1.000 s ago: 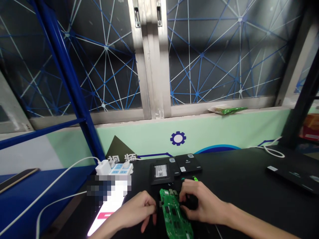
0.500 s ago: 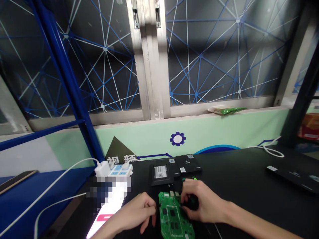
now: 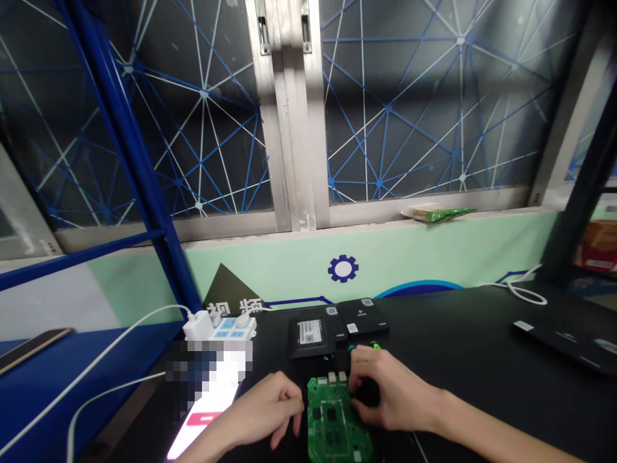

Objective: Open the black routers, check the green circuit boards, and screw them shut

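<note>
A green circuit board lies on the black table in front of me, with metal ports along its far edge. My left hand is beside its left edge, fingers curled and apparently holding nothing; whether they touch the board I cannot tell. At the upper right edge of the board is my right hand, its thumb and fingers bent inward. Dark shadow fills the space inside that grip, so what it holds is unclear. Just beyond its knuckles, a small bright green item shows in part.
Behind the board lie a black casing with a white label and a flat black box. A lit screen is by my left forearm, near a white power strip. Another black device lies at right.
The circuit board has turned slightly and its far edge sits a little nearer me. A rounded black thing seen inside my right hand before is no longer distinct. Both hands have barely moved.
</note>
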Demonstrator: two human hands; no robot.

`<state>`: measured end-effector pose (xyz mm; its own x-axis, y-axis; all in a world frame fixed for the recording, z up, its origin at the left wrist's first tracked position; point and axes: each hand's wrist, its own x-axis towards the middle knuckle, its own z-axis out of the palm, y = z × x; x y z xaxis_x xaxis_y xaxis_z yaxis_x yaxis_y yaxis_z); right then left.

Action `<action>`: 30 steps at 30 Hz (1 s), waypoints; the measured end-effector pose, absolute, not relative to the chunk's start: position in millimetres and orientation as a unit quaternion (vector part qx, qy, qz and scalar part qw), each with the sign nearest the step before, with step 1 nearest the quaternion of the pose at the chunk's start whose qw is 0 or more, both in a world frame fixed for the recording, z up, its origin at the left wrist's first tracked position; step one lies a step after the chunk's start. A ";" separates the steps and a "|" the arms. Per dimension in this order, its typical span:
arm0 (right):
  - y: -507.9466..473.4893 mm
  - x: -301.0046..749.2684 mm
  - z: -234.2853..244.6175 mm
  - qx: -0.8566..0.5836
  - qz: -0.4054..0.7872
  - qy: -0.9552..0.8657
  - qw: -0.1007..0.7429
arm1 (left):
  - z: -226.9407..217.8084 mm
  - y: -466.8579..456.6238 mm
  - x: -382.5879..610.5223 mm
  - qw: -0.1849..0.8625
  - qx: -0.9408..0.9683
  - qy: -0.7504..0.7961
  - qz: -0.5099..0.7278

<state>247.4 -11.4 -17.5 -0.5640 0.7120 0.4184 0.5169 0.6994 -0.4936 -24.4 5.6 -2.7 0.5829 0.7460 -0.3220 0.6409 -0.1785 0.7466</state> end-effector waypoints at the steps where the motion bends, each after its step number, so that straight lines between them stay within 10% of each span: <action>1: -11.5 247.8 -17.5 -0.354 0.158 -0.871 0.303 | -1.8 4.9 -23.7 0.450 0.768 0.452 0.061; 17: -8.4 249.8 -21.9 -0.350 0.093 -0.879 0.310 | 5.7 -16.6 -4.0 0.089 0.830 0.540 0.107; 30: -11.2 245.1 -29.2 -0.363 0.080 -0.869 0.327 | 10.2 -61.2 -9.4 0.150 0.860 0.430 0.230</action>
<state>245.1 -11.2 -29.2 -0.5233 0.6829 0.5097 0.5784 0.7239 -0.3761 -9.4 -61.2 10.2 0.5245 0.8084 0.2674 0.6704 -0.5856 0.4556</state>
